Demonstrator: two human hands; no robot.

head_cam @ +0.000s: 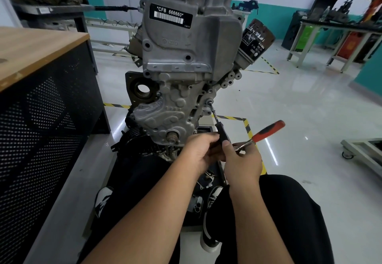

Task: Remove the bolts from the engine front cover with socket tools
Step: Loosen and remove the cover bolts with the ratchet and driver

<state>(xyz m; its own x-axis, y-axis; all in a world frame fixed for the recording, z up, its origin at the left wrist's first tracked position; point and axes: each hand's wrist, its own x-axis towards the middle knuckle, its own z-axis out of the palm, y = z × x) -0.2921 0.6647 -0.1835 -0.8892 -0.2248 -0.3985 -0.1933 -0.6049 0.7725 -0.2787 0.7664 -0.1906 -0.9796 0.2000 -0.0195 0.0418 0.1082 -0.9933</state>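
The grey engine front cover faces me on the lower half of the engine. A socket driver with a black handle and a thin shaft reaches up to a bolt on the cover's right edge. My left hand grips the driver's handle from the left with curled fingers. My right hand holds a ratchet wrench, whose red and black handle sticks out up and to the right. Its thumb lies against the driver's handle. The ratchet's head is hidden in the hand.
An oil filter juts from the engine's upper right. A wooden-topped cabinet with perforated black sides stands close on the left. Loose metal parts lie on the stand base between my shoes. A wheeled frame sits on the floor at right.
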